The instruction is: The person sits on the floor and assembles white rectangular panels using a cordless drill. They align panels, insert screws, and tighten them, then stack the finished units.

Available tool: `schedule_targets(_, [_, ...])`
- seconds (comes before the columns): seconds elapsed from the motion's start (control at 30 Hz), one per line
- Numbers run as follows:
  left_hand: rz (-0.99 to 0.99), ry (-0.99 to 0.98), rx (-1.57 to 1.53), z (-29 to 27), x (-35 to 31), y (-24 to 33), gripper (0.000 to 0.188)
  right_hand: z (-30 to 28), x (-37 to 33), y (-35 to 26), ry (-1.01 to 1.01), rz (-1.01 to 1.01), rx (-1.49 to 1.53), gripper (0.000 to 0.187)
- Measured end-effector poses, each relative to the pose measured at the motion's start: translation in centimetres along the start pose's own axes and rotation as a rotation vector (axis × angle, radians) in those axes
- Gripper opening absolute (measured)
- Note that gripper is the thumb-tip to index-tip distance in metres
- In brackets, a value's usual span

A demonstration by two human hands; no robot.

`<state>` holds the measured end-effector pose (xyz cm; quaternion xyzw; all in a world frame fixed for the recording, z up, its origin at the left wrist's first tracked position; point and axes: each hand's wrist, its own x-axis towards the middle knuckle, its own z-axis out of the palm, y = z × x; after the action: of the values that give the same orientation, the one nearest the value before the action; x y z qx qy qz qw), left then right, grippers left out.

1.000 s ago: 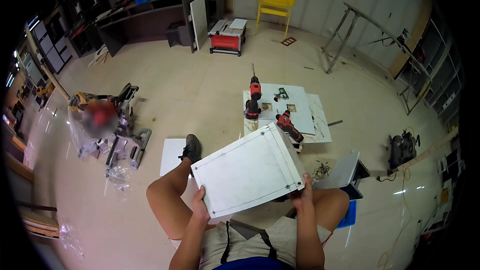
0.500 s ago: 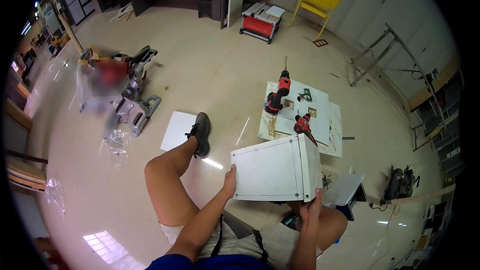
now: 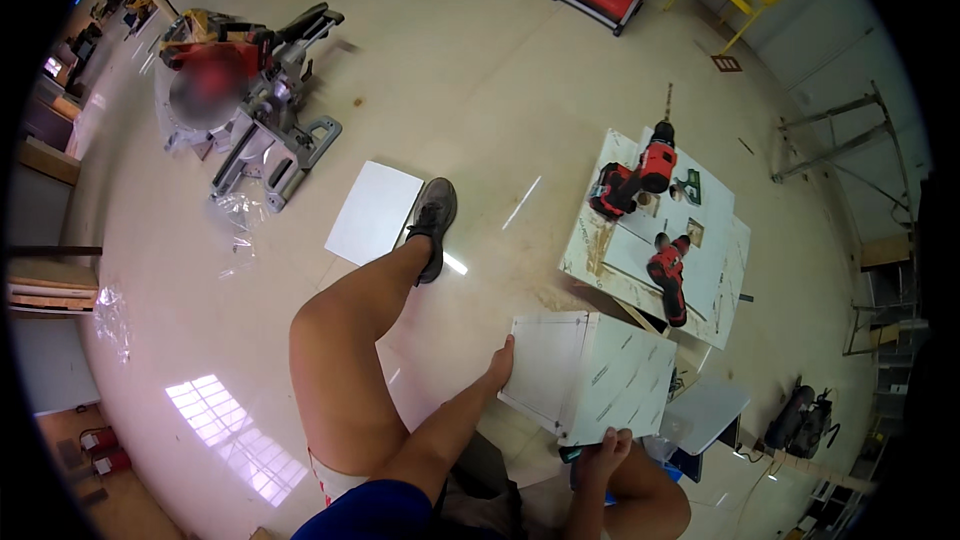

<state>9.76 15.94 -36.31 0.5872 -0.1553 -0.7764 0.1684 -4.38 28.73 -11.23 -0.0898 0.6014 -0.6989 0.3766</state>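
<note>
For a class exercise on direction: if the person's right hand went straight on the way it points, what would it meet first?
The white box, which the right hand touches at its near edge. Beyond it, the line probably runs toward the smaller red drill, though depth is unclear.

We've got a white box (image 3: 598, 377) at 5 o'clock with slanted grey streaks, a red-and-black drill (image 3: 655, 166) at 2, our blue sleeve (image 3: 368, 512) at 7.
</note>
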Motion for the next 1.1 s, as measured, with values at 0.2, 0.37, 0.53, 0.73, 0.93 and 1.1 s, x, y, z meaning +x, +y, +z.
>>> schedule_targets(0.2, [-0.068,-0.016,0.009,0.1,5.2,-2.8,0.085,-1.4,1.1,3.6,0.014,0.029,-0.168,0.022])
schedule_targets(0.37, [-0.066,0.068,0.042,-0.7,7.4,-3.4,0.089,-1.9,1.8,5.0,-0.034,0.012,-0.316,0.019])
schedule_targets(0.53, [-0.094,0.205,0.052,-1.4,7.5,-2.1,0.090,-2.0,3.4,6.2,-0.038,0.017,-0.313,0.018])
schedule_targets(0.73, [-0.059,0.158,0.034,-2.3,8.4,-2.6,0.088,-0.9,5.3,6.1,-0.008,0.065,-0.283,0.015])
schedule_targets(0.93, [0.018,0.090,0.073,-2.8,9.5,-3.1,0.077,3.5,7.4,7.4,0.043,0.069,-0.213,0.016])
schedule_targets(1.1, [0.068,0.085,0.129,-3.7,10.5,-3.8,0.066,4.2,7.6,9.1,0.089,0.066,-0.146,0.017])
